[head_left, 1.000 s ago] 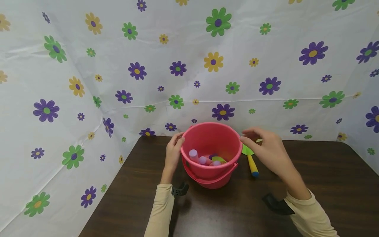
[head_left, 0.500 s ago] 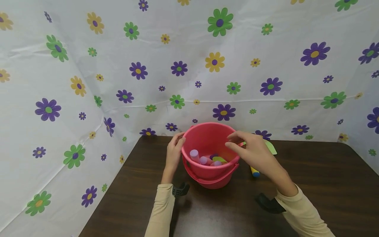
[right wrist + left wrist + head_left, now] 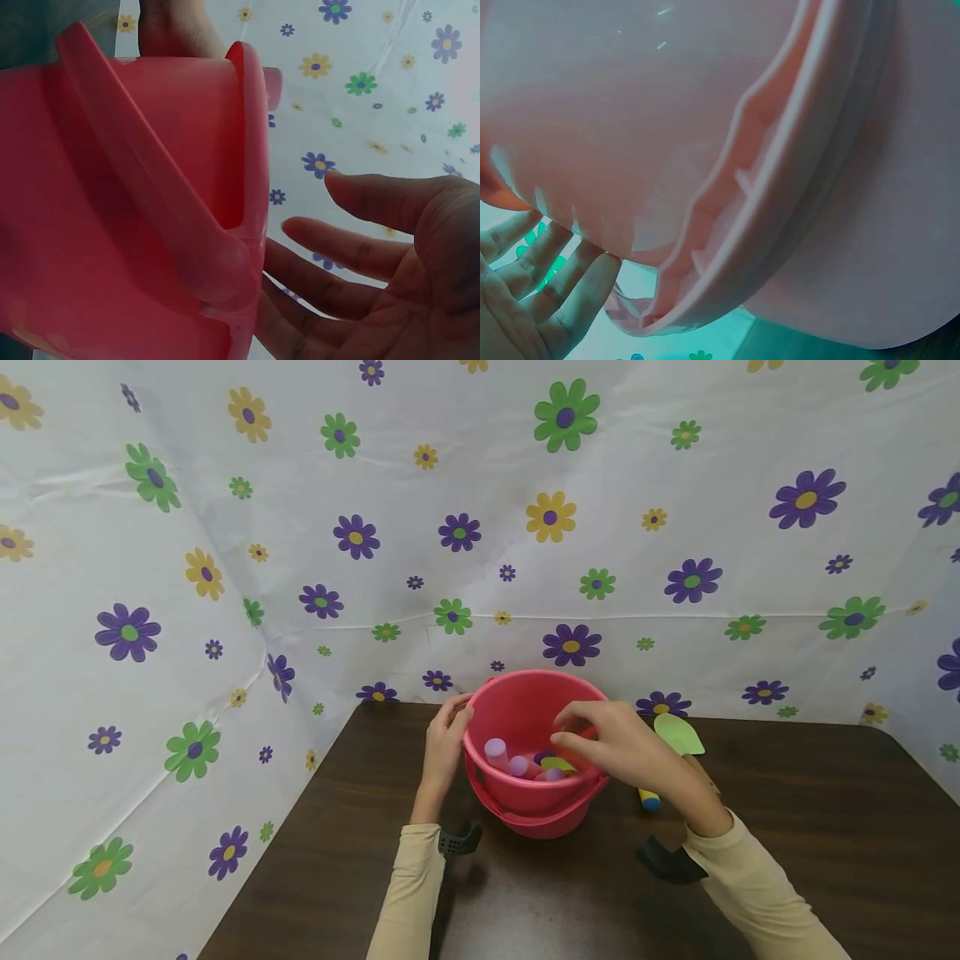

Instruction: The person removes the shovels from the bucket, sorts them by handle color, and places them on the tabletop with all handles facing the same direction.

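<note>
Bucket: plain pinkish red; bail matching. Cylinders inside: pink, lavender at the ends. Leaf-shaped piece: yellow-green. Tool handle: yellow, blue-tipped. Blade: pale green. Desk: dark brown, wood-grained. Backdrop: white, patterned with purple, green and yellow flowers. Sleeves: plain cream. Wrist straps: black.

No readable text, labels, brands, numbers or signs in the head view or either wrist view.
</note>
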`<state>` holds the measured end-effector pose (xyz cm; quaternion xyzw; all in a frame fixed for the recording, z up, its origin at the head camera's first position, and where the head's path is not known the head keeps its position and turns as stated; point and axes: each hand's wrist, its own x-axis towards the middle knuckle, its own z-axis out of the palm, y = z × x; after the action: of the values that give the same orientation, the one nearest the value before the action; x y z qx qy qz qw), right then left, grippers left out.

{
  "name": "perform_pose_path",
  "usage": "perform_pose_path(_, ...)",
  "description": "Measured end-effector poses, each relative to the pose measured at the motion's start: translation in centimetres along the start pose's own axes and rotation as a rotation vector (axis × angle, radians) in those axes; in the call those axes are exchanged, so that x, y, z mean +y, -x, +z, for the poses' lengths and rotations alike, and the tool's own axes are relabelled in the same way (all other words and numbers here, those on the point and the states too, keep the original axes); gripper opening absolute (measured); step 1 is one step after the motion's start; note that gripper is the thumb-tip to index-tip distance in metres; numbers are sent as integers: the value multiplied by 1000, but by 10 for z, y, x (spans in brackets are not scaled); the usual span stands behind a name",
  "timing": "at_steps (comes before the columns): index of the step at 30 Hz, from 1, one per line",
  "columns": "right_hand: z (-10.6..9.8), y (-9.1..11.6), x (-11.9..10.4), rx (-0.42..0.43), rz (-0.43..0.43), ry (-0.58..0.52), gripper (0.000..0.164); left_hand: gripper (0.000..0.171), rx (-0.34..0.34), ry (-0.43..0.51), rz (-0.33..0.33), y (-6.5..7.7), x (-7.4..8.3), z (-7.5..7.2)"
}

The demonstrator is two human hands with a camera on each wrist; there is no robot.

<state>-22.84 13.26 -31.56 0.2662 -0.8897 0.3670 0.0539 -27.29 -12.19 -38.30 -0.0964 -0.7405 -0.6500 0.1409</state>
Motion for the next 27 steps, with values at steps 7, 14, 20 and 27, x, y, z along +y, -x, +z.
perform_pose_path(7, 3, -8, 4, -46, -18, 17, 20, 35, 2, 1, 16, 0, 0, 0)
perform_pose_path(14, 9, -16, 13, -77, -60, 36, 16, 35, 0, 1, 11, 0, -1, 1)
perform_pose_path(20, 15, -21, 18, -94, -68, 35, 14, 36, 0, 13, 15, 0, -4, 1)
perform_pose_path(27, 21, -30, 28, -147, -66, 38, 16, 36, 3, 8, 11, -1, -4, 1)
